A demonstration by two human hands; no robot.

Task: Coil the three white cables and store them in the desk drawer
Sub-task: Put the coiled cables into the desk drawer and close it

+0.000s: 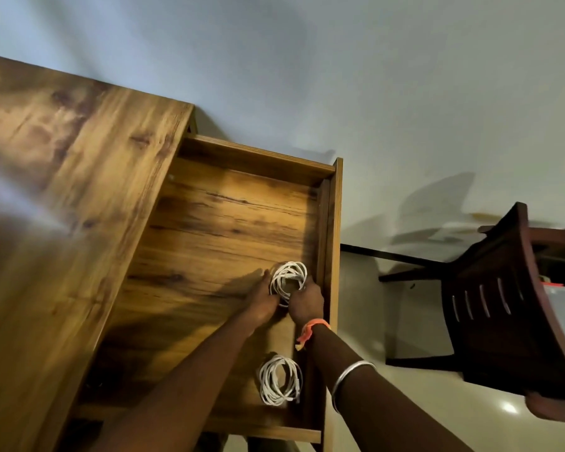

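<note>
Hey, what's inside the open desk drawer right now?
Two coiled white cables: the far coil held between the left hand and right hand, the near coil lying loose. Both forearms cover part of the drawer floor.

The two cable coils (pixel 287 281) (pixel 280 380) are white, the drawer (pixel 216 223) brown wood-grained, the chair (pixel 503 308) dark reddish brown, the wristband (pixel 312 327) orange.

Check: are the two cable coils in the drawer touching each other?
Apart. The head view shows bare drawer floor between the far coil and the near coil.
</note>
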